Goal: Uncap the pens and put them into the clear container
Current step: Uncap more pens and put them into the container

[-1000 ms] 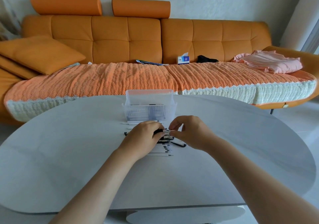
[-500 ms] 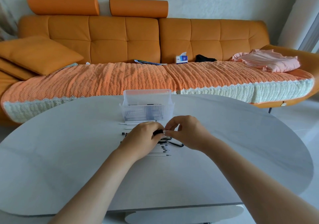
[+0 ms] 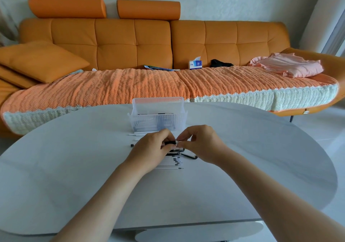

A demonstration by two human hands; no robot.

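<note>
Two bare hands meet over the middle of a pale grey bench, sharing one pen. The left hand [image 3: 152, 149] is curled around the pen's black cap [image 3: 170, 142], its fingers folded over it, while the right hand [image 3: 200, 142] pinches the pale end of the same pen [image 3: 177, 143] between thumb and forefinger, the other fingers arched above. The two hands all but touch at the pen.

Beneath them, a row of white pens [image 3: 170, 164] lies side by side on the bench [image 3: 74, 167], tips pointing right, partly hidden by the left hand. A loose black cap piece [image 3: 189, 156] rests just right of the row, below the right wrist. A few more white pens [image 3: 138, 134] lie beyond the left hand.

The clear container [image 3: 157, 117], ribbed and rectangular, stands directly behind the hands, with pens already visible through its front wall.

Behind the bench, an orange sofa [image 3: 153, 42] carries a woven throw, a tissue box [image 3: 195, 64] and folded pink clothing [image 3: 287, 65].
</note>
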